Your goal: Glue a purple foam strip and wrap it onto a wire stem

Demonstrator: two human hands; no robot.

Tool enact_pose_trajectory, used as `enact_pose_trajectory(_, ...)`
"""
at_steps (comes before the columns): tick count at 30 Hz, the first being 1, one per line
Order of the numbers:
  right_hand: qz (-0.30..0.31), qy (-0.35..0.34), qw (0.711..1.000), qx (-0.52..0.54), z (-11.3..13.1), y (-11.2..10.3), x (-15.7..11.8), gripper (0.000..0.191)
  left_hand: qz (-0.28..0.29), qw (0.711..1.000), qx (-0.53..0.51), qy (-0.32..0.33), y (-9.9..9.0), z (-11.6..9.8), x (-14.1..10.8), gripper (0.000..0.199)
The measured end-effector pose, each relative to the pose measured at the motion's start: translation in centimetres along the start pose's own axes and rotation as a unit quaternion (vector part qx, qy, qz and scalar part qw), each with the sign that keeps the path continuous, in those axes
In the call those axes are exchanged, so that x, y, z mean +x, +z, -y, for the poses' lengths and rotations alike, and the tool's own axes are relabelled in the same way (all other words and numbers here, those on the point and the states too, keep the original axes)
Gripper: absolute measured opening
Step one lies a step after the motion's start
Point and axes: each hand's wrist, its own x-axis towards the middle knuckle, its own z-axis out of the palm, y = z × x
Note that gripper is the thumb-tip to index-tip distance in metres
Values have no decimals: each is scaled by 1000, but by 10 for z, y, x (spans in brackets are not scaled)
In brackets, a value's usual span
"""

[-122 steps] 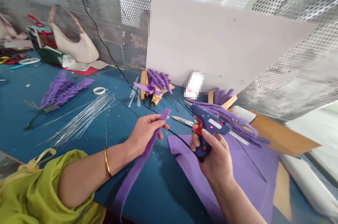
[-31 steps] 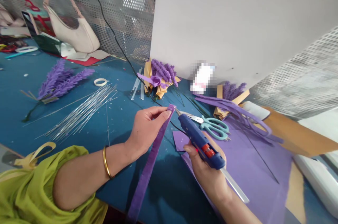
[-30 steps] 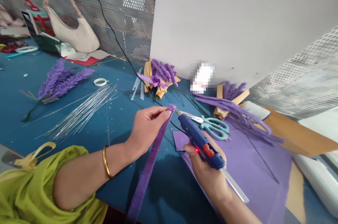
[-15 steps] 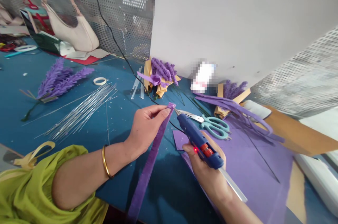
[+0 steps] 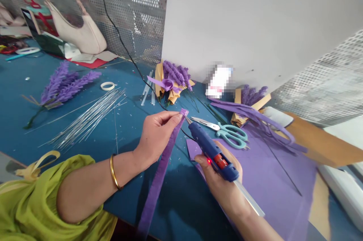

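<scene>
My left hand [image 5: 157, 135] pinches the upper end of a long purple strip [image 5: 160, 173], which hangs down toward the table's front edge. A blue glue gun [image 5: 211, 150] is gripped in my right hand [image 5: 221, 180], with its nozzle close to the strip's folded top end. A red light glows on the gun, and a clear glue stick [image 5: 249, 197] sticks out of its back. Whether the nozzle touches the strip I cannot tell. Just beyond the gun lie scissors with turquoise handles [image 5: 232, 136]. Purple sheets [image 5: 272, 180] lie under and beside my right forearm.
Silver wires [image 5: 89, 118], a tape ring [image 5: 107, 86] and purple flower stems [image 5: 66, 84] lie at the left. Wrapped purple bouquets [image 5: 176, 76] stand by the white board [image 5: 227, 17]. A black cord [image 5: 121, 40] runs behind my hands. Purple strips [image 5: 255, 114] lie right of the scissors.
The glue gun in my right hand has shifted very slightly to the left and up. My left hand keeps its pinch on the strip, almost unmoved.
</scene>
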Motion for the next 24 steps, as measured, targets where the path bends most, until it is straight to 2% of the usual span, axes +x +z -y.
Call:
enact_pose_trajectory(16,26,6,1000,-10,2,-1,0,35,-11,999,-36,-9,1,0,2,23)
enact_pose_trajectory(24,18,-23,999,-31,6,-2,2,40,-15,1000,-24,-5,0,0,3,28)
